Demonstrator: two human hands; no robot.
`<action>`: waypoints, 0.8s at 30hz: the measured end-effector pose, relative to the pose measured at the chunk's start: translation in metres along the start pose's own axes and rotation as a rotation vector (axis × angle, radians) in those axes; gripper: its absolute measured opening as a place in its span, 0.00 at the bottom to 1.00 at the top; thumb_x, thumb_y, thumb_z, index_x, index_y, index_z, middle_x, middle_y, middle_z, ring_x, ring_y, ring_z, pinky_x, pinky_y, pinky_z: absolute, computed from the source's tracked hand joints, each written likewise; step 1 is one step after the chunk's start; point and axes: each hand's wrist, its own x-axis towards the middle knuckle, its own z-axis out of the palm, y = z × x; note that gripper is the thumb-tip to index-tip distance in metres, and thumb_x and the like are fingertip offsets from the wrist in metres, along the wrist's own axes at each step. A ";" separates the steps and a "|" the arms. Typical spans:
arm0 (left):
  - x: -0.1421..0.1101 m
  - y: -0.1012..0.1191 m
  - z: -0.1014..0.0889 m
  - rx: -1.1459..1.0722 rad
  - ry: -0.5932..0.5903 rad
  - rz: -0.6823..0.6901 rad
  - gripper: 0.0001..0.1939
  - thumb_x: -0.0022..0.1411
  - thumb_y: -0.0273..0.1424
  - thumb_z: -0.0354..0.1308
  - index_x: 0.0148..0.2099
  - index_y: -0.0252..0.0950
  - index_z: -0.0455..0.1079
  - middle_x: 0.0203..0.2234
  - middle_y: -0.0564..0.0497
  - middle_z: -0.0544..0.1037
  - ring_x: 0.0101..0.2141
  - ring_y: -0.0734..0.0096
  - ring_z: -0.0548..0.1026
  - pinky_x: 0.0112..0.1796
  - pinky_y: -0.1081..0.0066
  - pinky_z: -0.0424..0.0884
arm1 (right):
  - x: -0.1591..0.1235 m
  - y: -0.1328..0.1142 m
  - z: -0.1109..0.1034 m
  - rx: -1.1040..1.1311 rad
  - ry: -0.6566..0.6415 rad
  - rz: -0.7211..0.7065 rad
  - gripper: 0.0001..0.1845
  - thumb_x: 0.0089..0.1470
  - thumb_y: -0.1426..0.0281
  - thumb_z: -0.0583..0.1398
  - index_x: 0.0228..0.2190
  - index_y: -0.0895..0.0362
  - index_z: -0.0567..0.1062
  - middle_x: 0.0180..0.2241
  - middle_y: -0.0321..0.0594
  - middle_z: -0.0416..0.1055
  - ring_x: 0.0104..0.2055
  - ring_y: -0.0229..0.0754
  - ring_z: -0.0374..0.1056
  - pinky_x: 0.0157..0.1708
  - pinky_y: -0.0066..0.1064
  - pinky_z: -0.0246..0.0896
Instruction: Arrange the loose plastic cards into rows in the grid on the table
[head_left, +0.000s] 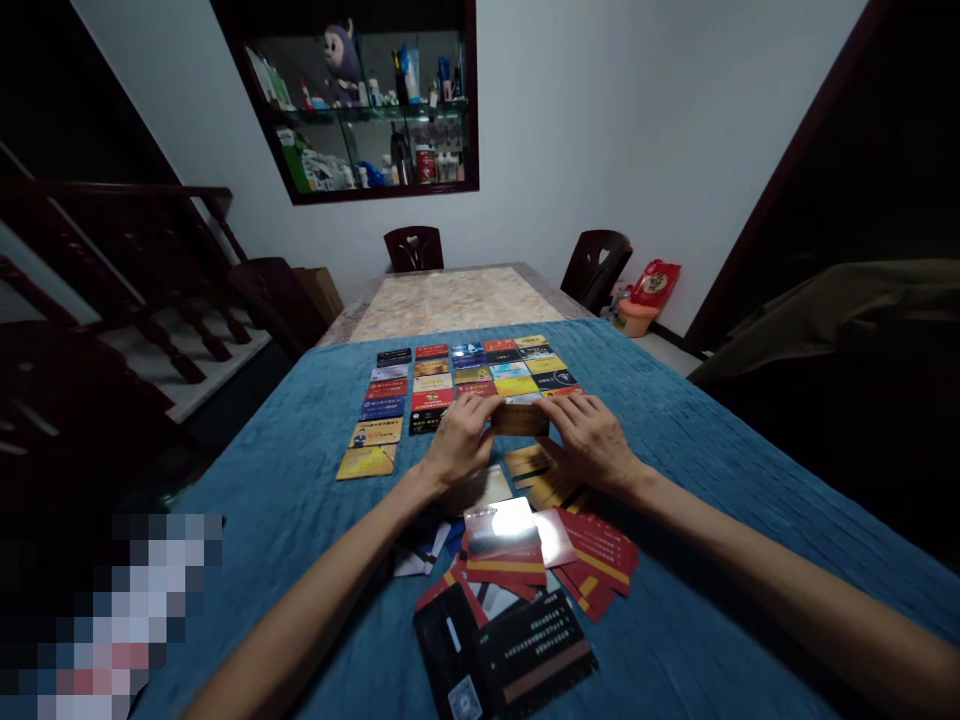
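Note:
My left hand [463, 437] and my right hand [589, 437] pinch a brown-gold plastic card [520, 420] by its two ends, raised over the table. Beyond it, several cards lie in columns, among them a yellow card [366, 462] and a tan card [376, 432] at the near left end. Below my hands is a loose, overlapping pile. It has a shiny silver card [502, 525], red cards [600, 548] with yellow stripes, and two black cards, one with printed text [534, 645]. Gold cards [555, 490] lie partly hidden beneath my right hand.
A blue cloth [277, 480] covers the near part of the table, with a patterned top [450, 300] past it. Dark wooden chairs [596, 268] stand around. A shelf niche [375, 110] is in the wall, a stair railing [135, 250] at left, a red bag [656, 283] at right.

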 end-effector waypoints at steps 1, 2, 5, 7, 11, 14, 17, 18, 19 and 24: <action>-0.002 -0.002 -0.002 0.019 0.001 0.015 0.21 0.62 0.23 0.53 0.57 0.35 0.65 0.47 0.42 0.75 0.48 0.56 0.71 0.51 0.55 0.72 | 0.003 -0.001 0.001 0.010 -0.002 -0.001 0.19 0.60 0.67 0.58 0.50 0.63 0.72 0.42 0.52 0.74 0.42 0.51 0.65 0.41 0.38 0.56; -0.005 -0.003 -0.004 0.036 0.004 0.028 0.22 0.62 0.24 0.53 0.58 0.35 0.64 0.49 0.41 0.74 0.49 0.56 0.71 0.52 0.55 0.71 | 0.005 -0.003 0.002 0.020 -0.004 -0.001 0.19 0.59 0.67 0.58 0.50 0.63 0.71 0.42 0.52 0.74 0.43 0.51 0.65 0.41 0.38 0.56; -0.012 -0.006 -0.009 0.089 0.022 0.056 0.26 0.61 0.24 0.55 0.62 0.34 0.61 0.54 0.39 0.69 0.54 0.53 0.69 0.54 0.54 0.70 | 0.011 -0.006 0.005 0.063 -0.016 0.008 0.19 0.59 0.68 0.59 0.51 0.61 0.71 0.44 0.51 0.73 0.44 0.51 0.64 0.42 0.39 0.58; -0.015 -0.009 -0.011 0.133 0.027 0.067 0.28 0.60 0.24 0.55 0.63 0.34 0.59 0.57 0.37 0.67 0.56 0.51 0.67 0.55 0.53 0.69 | 0.014 -0.007 0.008 0.100 -0.020 0.005 0.20 0.58 0.68 0.60 0.51 0.60 0.70 0.46 0.51 0.71 0.45 0.52 0.63 0.43 0.39 0.60; -0.018 -0.016 -0.016 0.225 0.009 0.094 0.29 0.62 0.25 0.53 0.65 0.33 0.57 0.57 0.34 0.67 0.56 0.50 0.67 0.54 0.50 0.69 | 0.022 -0.007 0.014 0.151 -0.021 -0.012 0.21 0.58 0.67 0.60 0.52 0.60 0.70 0.46 0.52 0.69 0.47 0.53 0.61 0.45 0.41 0.62; -0.016 -0.022 -0.023 0.284 -0.033 0.103 0.27 0.63 0.26 0.53 0.64 0.31 0.58 0.55 0.35 0.69 0.55 0.50 0.68 0.54 0.52 0.69 | 0.031 -0.006 0.018 0.164 -0.066 -0.034 0.22 0.58 0.66 0.60 0.53 0.60 0.69 0.47 0.53 0.68 0.48 0.54 0.60 0.44 0.42 0.63; -0.013 -0.027 -0.032 0.306 -0.077 0.082 0.27 0.63 0.28 0.54 0.63 0.31 0.60 0.54 0.35 0.70 0.55 0.49 0.68 0.53 0.52 0.68 | 0.043 -0.004 0.024 0.188 -0.116 -0.067 0.24 0.57 0.67 0.60 0.55 0.59 0.68 0.49 0.53 0.67 0.49 0.54 0.60 0.46 0.43 0.62; -0.013 -0.029 -0.036 0.313 -0.090 0.068 0.27 0.63 0.29 0.54 0.63 0.31 0.60 0.54 0.35 0.70 0.55 0.49 0.68 0.53 0.51 0.67 | 0.047 -0.003 0.026 0.197 -0.128 -0.084 0.25 0.57 0.67 0.60 0.55 0.59 0.68 0.49 0.53 0.67 0.49 0.54 0.60 0.47 0.44 0.62; -0.012 -0.031 -0.038 0.323 -0.101 0.051 0.26 0.63 0.29 0.54 0.63 0.31 0.61 0.54 0.35 0.70 0.55 0.49 0.68 0.53 0.51 0.67 | 0.052 -0.002 0.029 0.205 -0.138 -0.104 0.25 0.57 0.67 0.60 0.56 0.59 0.67 0.49 0.53 0.67 0.49 0.54 0.60 0.47 0.44 0.62; -0.008 -0.042 -0.048 0.425 -0.166 -0.022 0.26 0.62 0.29 0.55 0.61 0.30 0.62 0.55 0.33 0.70 0.55 0.47 0.67 0.54 0.51 0.65 | 0.076 0.000 0.043 0.219 -0.199 -0.167 0.24 0.56 0.69 0.61 0.53 0.64 0.69 0.48 0.55 0.67 0.47 0.53 0.59 0.45 0.42 0.62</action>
